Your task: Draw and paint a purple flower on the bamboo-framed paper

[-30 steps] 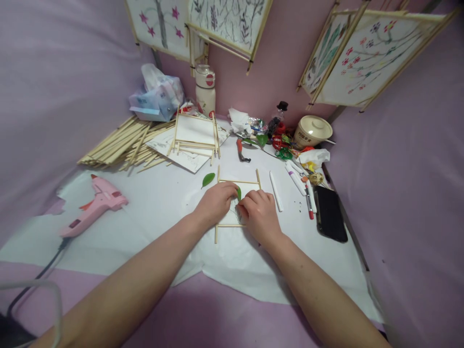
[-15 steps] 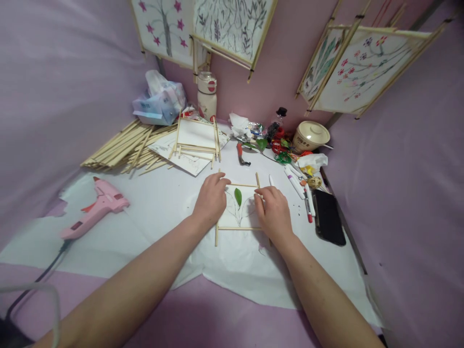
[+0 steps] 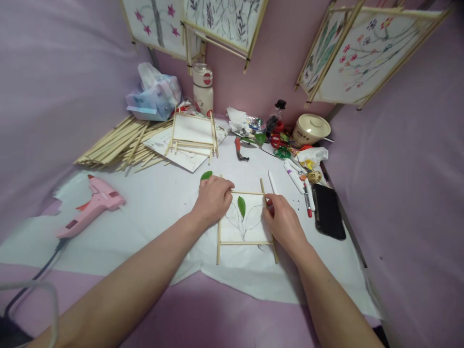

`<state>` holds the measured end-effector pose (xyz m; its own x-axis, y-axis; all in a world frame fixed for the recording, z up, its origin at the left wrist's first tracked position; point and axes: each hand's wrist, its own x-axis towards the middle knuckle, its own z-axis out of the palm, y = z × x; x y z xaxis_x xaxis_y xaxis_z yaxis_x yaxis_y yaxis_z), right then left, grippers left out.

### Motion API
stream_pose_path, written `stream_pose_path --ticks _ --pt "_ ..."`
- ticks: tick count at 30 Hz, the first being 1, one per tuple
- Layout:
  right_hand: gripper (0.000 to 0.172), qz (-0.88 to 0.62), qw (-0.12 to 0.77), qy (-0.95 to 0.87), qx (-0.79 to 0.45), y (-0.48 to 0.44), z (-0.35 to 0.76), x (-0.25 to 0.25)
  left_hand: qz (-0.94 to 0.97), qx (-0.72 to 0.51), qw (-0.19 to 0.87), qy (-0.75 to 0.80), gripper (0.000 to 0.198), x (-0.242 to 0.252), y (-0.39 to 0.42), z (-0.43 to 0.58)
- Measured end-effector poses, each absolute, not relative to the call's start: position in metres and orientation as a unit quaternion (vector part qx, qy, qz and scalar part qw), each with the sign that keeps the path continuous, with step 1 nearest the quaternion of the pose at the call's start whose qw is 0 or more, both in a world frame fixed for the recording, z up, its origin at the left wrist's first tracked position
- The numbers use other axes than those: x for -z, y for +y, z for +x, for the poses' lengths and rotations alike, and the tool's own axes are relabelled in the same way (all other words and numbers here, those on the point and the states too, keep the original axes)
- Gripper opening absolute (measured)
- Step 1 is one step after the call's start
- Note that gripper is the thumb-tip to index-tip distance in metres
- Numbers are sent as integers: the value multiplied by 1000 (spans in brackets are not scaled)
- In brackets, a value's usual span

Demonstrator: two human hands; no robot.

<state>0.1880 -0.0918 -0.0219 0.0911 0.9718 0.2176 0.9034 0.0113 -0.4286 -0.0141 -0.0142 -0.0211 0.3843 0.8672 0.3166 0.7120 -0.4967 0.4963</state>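
Before me lies a small frame of thin wooden sticks [image 3: 246,243] around a white sheet [image 3: 232,234] with a line drawing of stems and leaf outlines. A green leaf [image 3: 241,207] rests on the sheet's upper middle. My left hand [image 3: 213,200] is closed over the frame's upper left side, its fingertips partly hidden. On the opposite side, my right hand [image 3: 283,217] pinches the right stick near the top corner. Another green leaf [image 3: 206,175] shows just beyond my left knuckles. A white pen [image 3: 272,182] lies beyond my right hand.
At left are a pink glue gun [image 3: 92,205] and a pile of wooden sticks [image 3: 112,145]. A second stick frame [image 3: 192,128], red-handled pliers [image 3: 239,149] and a bottle [image 3: 203,92] stand behind. Markers [image 3: 294,178] and a black phone [image 3: 329,211] lie right.
The stick frame has come closer to me and slightly right, with both hands on its sides. The leaf beyond my left hand has come into view. The camera view has shifted slightly.
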Motion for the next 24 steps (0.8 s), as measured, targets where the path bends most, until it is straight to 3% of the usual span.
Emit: stream_pose_path --ticks 8,18,24 --pt "24 -699 218 -676 -79 -93 189 20 919 -223 175 275 33 19 -17 -15" --pt "23 -664 246 -706 -14 -97 185 16 921 -222 178 265 27 23 -15 -15" --pt "11 -623 249 -740 -42 -104 162 16 918 -225 190 266 26 21 -15 -14"
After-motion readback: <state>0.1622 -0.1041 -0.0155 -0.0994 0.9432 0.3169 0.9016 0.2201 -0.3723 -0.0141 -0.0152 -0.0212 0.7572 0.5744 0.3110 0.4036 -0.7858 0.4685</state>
